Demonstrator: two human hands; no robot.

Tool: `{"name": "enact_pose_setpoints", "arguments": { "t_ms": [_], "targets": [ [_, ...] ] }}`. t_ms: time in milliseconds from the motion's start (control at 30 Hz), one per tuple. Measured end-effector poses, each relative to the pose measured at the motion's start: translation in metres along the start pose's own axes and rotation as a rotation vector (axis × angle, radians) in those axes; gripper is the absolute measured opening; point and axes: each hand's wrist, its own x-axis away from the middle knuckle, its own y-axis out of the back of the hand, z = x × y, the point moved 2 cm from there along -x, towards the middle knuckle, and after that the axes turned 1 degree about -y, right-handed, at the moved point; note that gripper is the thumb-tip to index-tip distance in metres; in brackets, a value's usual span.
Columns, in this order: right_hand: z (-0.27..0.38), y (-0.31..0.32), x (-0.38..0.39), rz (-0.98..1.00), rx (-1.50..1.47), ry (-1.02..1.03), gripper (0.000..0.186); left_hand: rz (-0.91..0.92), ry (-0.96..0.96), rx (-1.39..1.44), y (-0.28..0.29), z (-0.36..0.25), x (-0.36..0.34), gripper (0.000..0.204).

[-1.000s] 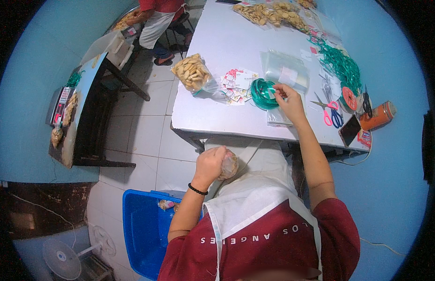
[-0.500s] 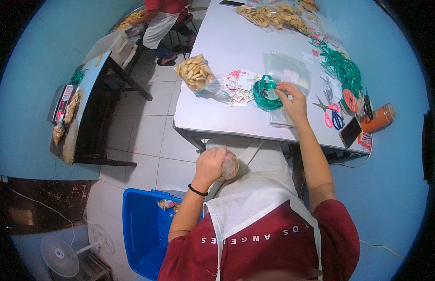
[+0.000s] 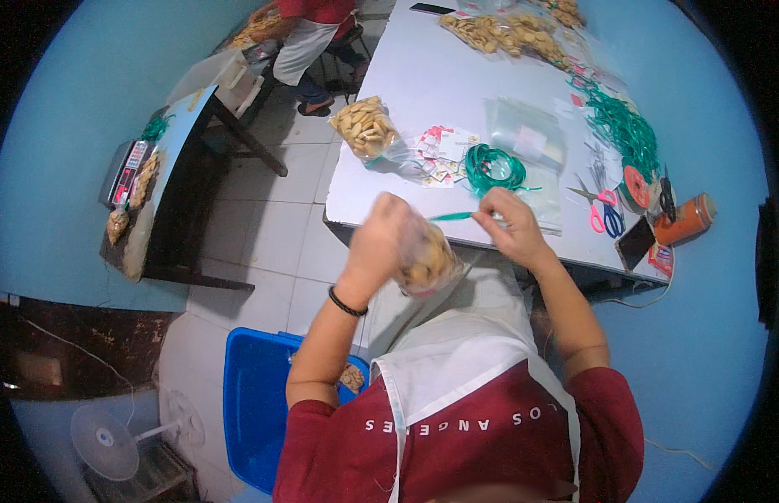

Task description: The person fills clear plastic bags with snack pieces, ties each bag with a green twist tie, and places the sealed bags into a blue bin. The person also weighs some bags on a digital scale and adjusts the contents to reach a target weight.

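Closest to the body, over the white apron (image 3: 473,323), holding with the closed left hand (image 3: 379,239) a clear bag (image 3: 431,264) of tan pieces, seemingly by its upper part. Lifted from the lap during the last half second and brought up near the table edge, tilted, with the full end toward the apron. Opposite to it, pinching between thumb and finger of the right hand (image 3: 515,226) a short green ribbon (image 3: 451,216), now apart from the coil and stretched toward the left hand. Difficult to see well at this spot, because of blur and covering fingers; impossible to tell touching the bag from only passing near it. To be judged from this change: reaching at the coil probably finished, bag and ribbon now brought close together, with no visible loop around the bag.

A little farther, lying on the white table (image 3: 410,75) just beyond the right hand, the green coil (image 3: 495,169), with small cards (image 3: 462,142) to its left and flat clear bags (image 3: 524,138) behind. At the right, two pairs of scissors (image 3: 586,193). Farthest away, past the table, seen only partly, a co-worker (image 3: 301,50) in a white apron
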Motion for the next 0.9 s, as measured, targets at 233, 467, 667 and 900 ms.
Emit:
{"name": "enact_pose_setpoints", "arguments": {
  "t_ms": [233,467,667,900],
  "targets": [
    [0.007,-0.014,0.010,0.060,-0.489,-0.202,0.019,-0.252,-0.033,0.032,0.032,0.021,-0.043,0.021],
    [-0.013,0.017,-0.015,-0.425,-0.381,-0.216,0.010,-0.262,-0.225,0.037,0.057,-0.019,-0.032,0.019],
    [0.031,-0.001,-0.013,-0.090,-0.058,0.174,0.004,-0.218,-0.623,-0.328,0.029,-0.057,-0.020,0.022],
    [0.011,0.011,-0.008,-0.126,-0.185,-0.041,0.010,-0.083,-0.133,0.169,0.022,-0.017,-0.037,0.014]
  ]
}}
